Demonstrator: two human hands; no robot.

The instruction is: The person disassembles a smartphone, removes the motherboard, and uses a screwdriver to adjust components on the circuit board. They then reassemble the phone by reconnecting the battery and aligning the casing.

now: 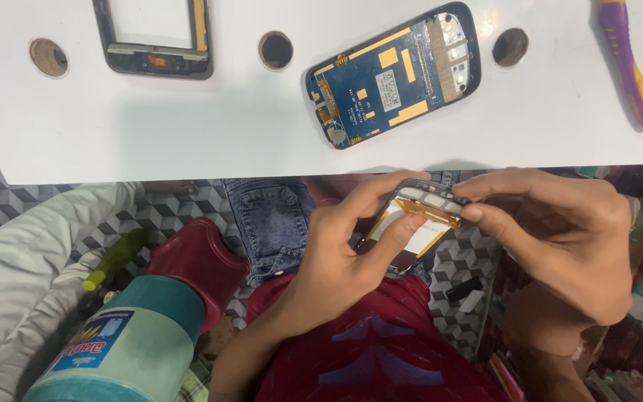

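Both hands hold a small phone part, a dark frame with a white panel and orange flex strips, just below the white table's front edge. My left hand cradles it from underneath, thumb along its top. My right hand pinches its right end with thumb and forefinger. On the table above lies an opened phone body showing a blue circuit board.
A dark empty phone frame lies at the table's far left. A purple and yellow tool rests at the far right. Three round holes pierce the tabletop. A teal and red container stands at lower left, beside a white sleeve.
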